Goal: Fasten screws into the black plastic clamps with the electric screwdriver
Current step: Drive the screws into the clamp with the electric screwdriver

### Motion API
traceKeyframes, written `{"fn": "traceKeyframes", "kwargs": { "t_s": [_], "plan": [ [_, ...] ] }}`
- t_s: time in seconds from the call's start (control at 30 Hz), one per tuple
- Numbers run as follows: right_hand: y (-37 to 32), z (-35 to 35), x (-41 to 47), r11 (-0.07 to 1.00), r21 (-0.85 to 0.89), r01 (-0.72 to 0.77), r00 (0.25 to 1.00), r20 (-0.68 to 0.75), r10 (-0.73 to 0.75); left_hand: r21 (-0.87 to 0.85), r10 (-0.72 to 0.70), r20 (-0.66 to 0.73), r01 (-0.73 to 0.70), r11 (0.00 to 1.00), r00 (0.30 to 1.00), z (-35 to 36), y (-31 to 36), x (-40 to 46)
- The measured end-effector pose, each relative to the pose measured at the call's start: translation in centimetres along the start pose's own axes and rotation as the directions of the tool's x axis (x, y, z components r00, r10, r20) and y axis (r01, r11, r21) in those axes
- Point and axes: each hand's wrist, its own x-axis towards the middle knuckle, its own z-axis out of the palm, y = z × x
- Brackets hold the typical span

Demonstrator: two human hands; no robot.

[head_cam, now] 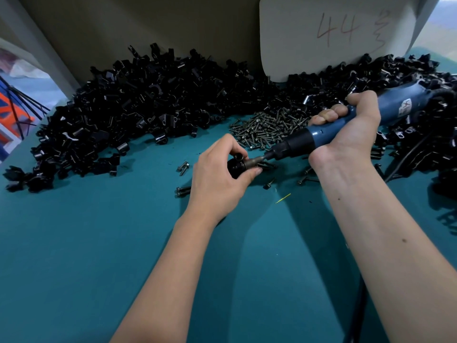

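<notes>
Teal counter (99, 243) is heaped at the back with black clamps. One black plastic clamp (236, 166) is pinched in the left hand (220, 177); the electric screwdriver (346, 125) is gripped by the right hand (346, 132), its long axis slanting down-left, bit meeting the clamp's right side.

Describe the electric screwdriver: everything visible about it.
The electric screwdriver has a blue, plastic-looking barrel with a white logo label near its rear, a black collar at the front and a thin metal bit. It lies nearly level, slanting down to the left above the teal table. The right hand grips its barrel. The bit tip meets the black plastic clamp pinched in the left hand. A dark cord leaves its rear.
</notes>
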Motion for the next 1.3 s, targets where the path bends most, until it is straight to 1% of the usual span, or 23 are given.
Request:
{"fn": "traceKeyframes", "kwargs": {
  "t_s": [0.1, 0.13, 0.17, 0.2, 0.23, 0.27, 0.3, 0.33, 0.37, 0.4, 0.47, 0.57, 0.67, 0.9, 1.3],
  "plan": [
    [-0.2, 0.0, 0.1, 1.0, -0.001, 0.007, 1.0, -0.025, -0.007, 0.107, 0.05, -0.092, -0.04, 0.993, 0.995, -0.3, -0.1, 0.1],
    [-0.4, 0.0, 0.1, 1.0, 0.012, 0.011, 0.999, -0.037, -0.011, 0.108, 0.045, -0.14, -0.029, 0.994, 0.989, -0.7, -0.3, 0.2],
    [-0.6, -0.1, 0.1, 0.999, 0.032, 0.017, 0.999, -0.049, -0.015, 0.068, 0.017, -0.193, -0.004, 0.998, 0.981, -1.1, -0.5, 0.4],
    [-0.8, -0.1, 0.0, 0.998, 0.054, 0.021, 0.998, -0.057, -0.018, -0.029, -0.042, -0.232, 0.036, 0.999, 0.972, -1.6, -0.8, 0.6],
    [-1.0, -0.2, 0.0, 0.997, 0.072, 0.022, 0.998, -0.062, -0.018, -0.184, -0.13, -0.236, 0.087, 0.979, 0.963, -2.1, -0.9, 0.7],
    [-1.1, -0.2, 0.0, 0.996, 0.086, 0.021, 0.998, -0.061, -0.016, -0.367, -0.223, -0.2, 0.138, 0.92, 0.954, -2.5, -0.9, 0.9],
    [-1.1, -0.2, -0.1, 0.996, 0.092, 0.02, 0.998, -0.057, -0.015, -0.529, -0.301, -0.135, 0.188, 0.828, 0.944, -2.9, -0.9, 1.0],
    [-1.0, -0.1, -0.2, 0.996, 0.091, 0.02, 0.998, -0.054, -0.015, -0.647, -0.35, -0.048, 0.238, 0.724, 0.935, -3.2, -0.8, 1.1],
    [-0.8, -0.1, -0.3, 0.996, 0.081, 0.021, 0.998, -0.052, -0.017, -0.714, -0.367, 0.031, 0.278, 0.643, 0.93, -3.2, -0.7, 1.1],
    [-0.6, 0.0, -0.4, 0.998, 0.065, 0.025, 0.998, -0.051, -0.021, -0.741, -0.364, 0.094, 0.309, 0.596, 0.927, -3.2, -0.6, 1.0],
    [-0.2, 0.3, -0.6, 0.999, 0.017, 0.034, 0.999, -0.041, -0.033, -0.733, -0.337, 0.175, 0.351, 0.582, 0.925, -3.1, -0.4, 1.0],
    [0.1, 0.5, -0.8, 0.998, -0.033, 0.057, 0.998, -0.016, -0.058, -0.686, -0.321, 0.219, 0.379, 0.621, 0.922, -2.9, -0.1, 0.9],
    [0.3, 0.6, -0.9, 0.996, -0.054, 0.075, 0.997, 0.005, -0.075, -0.649, -0.302, 0.238, 0.382, 0.658, 0.923, -2.7, 0.0, 0.8],
    [0.8, 0.8, -1.1, 0.988, -0.101, 0.118, 0.993, 0.028, -0.116, -0.6, -0.279, 0.268, 0.386, 0.7, 0.922, -2.3, 0.5, 0.7],
    [0.5, 0.7, -1.0, 0.991, -0.095, 0.093, 0.994, 0.059, -0.088, -0.609, -0.28, 0.298, 0.408, 0.681, 0.913, -1.8, 0.4, 0.7]
  ]
}}
